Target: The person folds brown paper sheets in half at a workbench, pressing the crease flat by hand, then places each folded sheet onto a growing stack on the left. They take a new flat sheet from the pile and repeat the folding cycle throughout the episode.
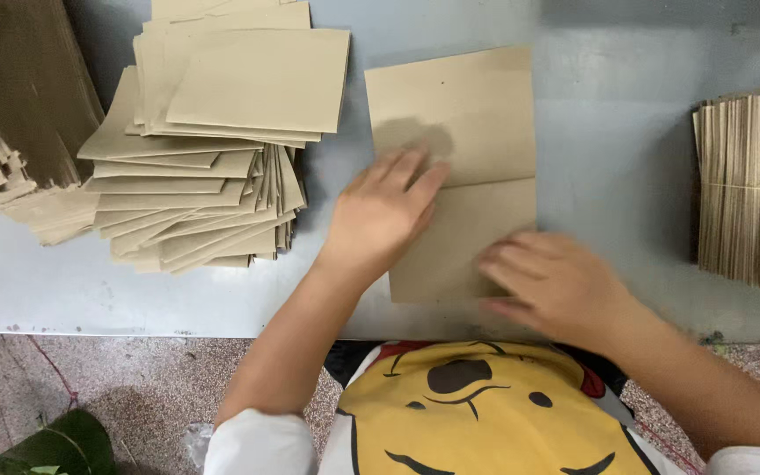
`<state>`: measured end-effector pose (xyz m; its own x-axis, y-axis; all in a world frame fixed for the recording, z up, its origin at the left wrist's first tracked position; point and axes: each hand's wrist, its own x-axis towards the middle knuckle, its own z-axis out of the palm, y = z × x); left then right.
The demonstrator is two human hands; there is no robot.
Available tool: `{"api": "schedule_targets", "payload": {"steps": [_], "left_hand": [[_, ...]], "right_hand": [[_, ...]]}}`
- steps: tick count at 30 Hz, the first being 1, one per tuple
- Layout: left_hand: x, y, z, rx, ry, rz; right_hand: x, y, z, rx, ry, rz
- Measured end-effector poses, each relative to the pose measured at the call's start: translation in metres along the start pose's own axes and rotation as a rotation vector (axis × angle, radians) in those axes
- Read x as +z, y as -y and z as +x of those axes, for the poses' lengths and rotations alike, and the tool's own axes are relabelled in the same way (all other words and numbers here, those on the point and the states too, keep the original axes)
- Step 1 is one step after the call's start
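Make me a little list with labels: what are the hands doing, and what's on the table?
left hand: flat on the brown sheet, fingers spread
right hand: on the sheet's lower right part, blurred
sheet: lies flat, a crease line across it
table: grey-blue
stack: loose brown sheets, left of the hands
bundle: tied sheets on edge, far right
far left: brown cardboard pile
floor: speckled stone
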<state>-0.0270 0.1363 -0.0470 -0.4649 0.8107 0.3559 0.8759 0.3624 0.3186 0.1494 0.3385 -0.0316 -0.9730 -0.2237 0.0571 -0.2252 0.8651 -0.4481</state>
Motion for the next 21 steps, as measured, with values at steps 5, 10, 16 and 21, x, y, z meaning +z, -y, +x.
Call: {"api": "schedule_targets", "payload": {"steps": [5, 10, 16, 21], "left_hand": [[0.003, -0.001, 0.030, 0.084, 0.423, 0.307], [-0.041, 0.018, 0.017, 0.000, -0.180, -0.017], [-0.095, 0.075, -0.017, -0.132, -0.337, 0.526], [-0.097, 0.077, -0.033, -0.293, 0.055, 0.477]], "right_hand": [[-0.003, 0.001, 0.010, -0.065, 0.039, 0.048], [-0.002, -0.010, 0.011, -0.082, 0.035, 0.120], [0.003, -0.025, 0.015, -0.179, 0.090, 0.231], [0.008, -0.024, 0.011, -0.088, 0.140, 0.214]]}}
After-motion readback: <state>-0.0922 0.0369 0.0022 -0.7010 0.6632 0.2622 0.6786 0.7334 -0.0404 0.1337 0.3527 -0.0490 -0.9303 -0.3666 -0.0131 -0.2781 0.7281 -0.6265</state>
